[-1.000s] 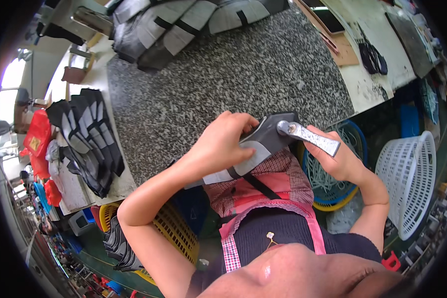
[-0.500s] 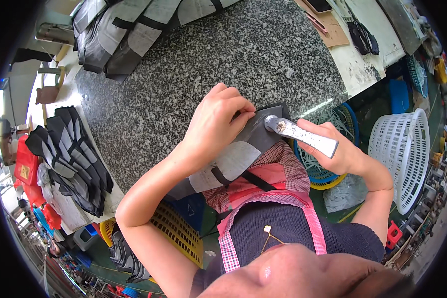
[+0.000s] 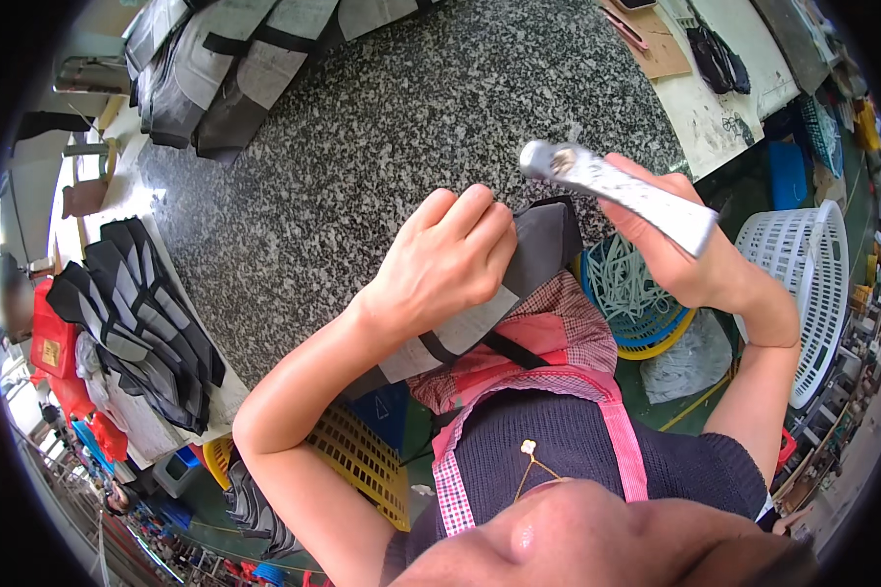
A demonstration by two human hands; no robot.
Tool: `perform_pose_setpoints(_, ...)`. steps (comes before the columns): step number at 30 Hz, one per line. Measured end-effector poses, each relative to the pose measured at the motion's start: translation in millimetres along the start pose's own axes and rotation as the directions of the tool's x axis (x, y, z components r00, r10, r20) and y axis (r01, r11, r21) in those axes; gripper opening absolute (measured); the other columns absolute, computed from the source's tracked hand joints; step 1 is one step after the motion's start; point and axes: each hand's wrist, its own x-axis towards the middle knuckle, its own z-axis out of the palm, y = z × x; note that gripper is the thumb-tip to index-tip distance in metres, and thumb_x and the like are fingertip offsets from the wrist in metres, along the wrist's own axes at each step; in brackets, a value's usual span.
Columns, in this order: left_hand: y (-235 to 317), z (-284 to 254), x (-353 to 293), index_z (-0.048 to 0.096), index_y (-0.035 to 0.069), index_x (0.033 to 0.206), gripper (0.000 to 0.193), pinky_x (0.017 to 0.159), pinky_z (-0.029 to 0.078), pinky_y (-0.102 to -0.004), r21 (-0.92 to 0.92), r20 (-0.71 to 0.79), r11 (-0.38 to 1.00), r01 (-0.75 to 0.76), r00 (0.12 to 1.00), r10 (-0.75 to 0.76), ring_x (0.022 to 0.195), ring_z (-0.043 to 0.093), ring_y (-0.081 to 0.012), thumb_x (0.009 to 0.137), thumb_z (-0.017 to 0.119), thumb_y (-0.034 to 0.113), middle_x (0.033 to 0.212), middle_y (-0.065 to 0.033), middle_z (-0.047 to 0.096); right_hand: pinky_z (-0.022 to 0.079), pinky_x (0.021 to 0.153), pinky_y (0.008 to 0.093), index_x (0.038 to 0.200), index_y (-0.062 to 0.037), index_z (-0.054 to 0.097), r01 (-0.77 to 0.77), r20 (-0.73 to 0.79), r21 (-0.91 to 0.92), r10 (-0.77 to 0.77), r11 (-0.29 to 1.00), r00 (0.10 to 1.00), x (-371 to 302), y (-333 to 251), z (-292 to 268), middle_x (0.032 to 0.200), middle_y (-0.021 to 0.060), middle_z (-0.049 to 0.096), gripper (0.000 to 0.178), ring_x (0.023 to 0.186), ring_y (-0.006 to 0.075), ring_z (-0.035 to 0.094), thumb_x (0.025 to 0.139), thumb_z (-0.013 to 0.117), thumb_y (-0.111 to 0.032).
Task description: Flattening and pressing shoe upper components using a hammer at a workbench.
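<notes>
My right grip (image 3: 673, 245) holds a hammer (image 3: 636, 194) clear of the grey-black piece (image 3: 546, 243), which my curled left grip (image 3: 448, 256) steadies at the near bench (image 3: 382, 127) edge, apparently mid-work; left stack (image 3: 139, 318) and far-left pile (image 3: 227, 83) of like pieces: done or not, cannot tell.

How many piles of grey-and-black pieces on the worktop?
2: far pile at the far-left corner of the granite slab; near pile beside its left edge. The far pile runs out of frame, so others may be hidden.

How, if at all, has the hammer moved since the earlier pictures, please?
Yes: the hammer has moved up the picture against the speckled stone slab.
</notes>
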Motion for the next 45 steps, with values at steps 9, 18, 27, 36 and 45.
perform_pose_setpoints(9,4.3,-2.0,-10.5,0.076,0.009,0.078,0.01,0.073,0.049,-0.0355,-0.541,0.169,0.619,0.569,0.795,-0.583,0.082,0.056,-0.0231,0.071,0.082,0.013,0.081,-0.0009,0.065,0.047,0.078,0.0374,0.129,0.0043,0.057,-0.447,0.361,-0.014,0.422,0.894,0.832,-1.7,10.1,8.3,0.098,0.0185,0.068,0.036,0.086,0.0277,0.062,0.096,0.062,-0.011)
perform_pose_setpoints(18,12.3,-4.5,-12.9,0.072,0.003,0.092,0.02,0.067,0.051,-0.0356,-0.439,0.033,0.828,0.348,0.928,-0.372,0.081,0.057,-0.0245,0.073,0.075,0.0,0.086,-0.0059,0.064,0.05,0.061,0.0462,0.107,0.0002,0.054,-0.132,0.221,0.051,0.118,0.99,0.968,-6.3,23.2,13.0,0.073,0.0229,0.062,0.028,0.073,0.045,0.064,0.081,0.058,-0.009)
perform_pose_setpoints(27,17.9,-10.7,-8.4,0.067,-0.003,0.095,0.029,0.073,0.048,-0.0355,-0.236,0.077,0.941,0.242,0.97,-0.23,0.087,0.054,-0.0245,0.069,0.064,0.008,0.088,-0.0095,0.059,0.046,0.064,0.0388,0.114,0.0035,0.057,-0.108,0.273,0.098,0.078,0.989,0.959,2.5,27.2,11.6,0.091,0.0204,0.059,0.027,0.071,0.0401,0.059,0.087,0.062,0.002)
perform_pose_setpoints(36,13.3,-15.4,-15.3,0.073,0.004,0.085,0.013,0.068,0.049,-0.036,-0.504,0.178,0.642,0.577,0.797,-0.577,0.081,0.059,-0.0244,0.075,0.08,0.007,0.08,-0.0052,0.063,0.043,0.056,0.0397,0.099,0.0046,0.053,-0.125,0.316,0.155,0.071,0.98,0.946,8.1,21.6,17.3,0.068,0.0172,0.047,0.014,0.06,0.0405,0.055,0.088,0.059,-0.001)
perform_pose_setpoints(45,25.0,-18.9,-19.4,0.071,0.0,0.094,0.017,0.064,0.052,-0.0382,-0.381,0.094,0.816,0.434,0.897,-0.433,0.076,0.061,-0.0274,0.077,0.073,-0.001,0.085,-0.0096,0.063,0.049,0.059,0.0513,0.102,-0.0004,0.053,-0.056,0.384,-0.012,0.056,0.998,0.921,0.5,13.8,26.5,0.069,0.0232,0.06,0.017,0.067,0.0449,0.062,0.088,0.053,-0.009)
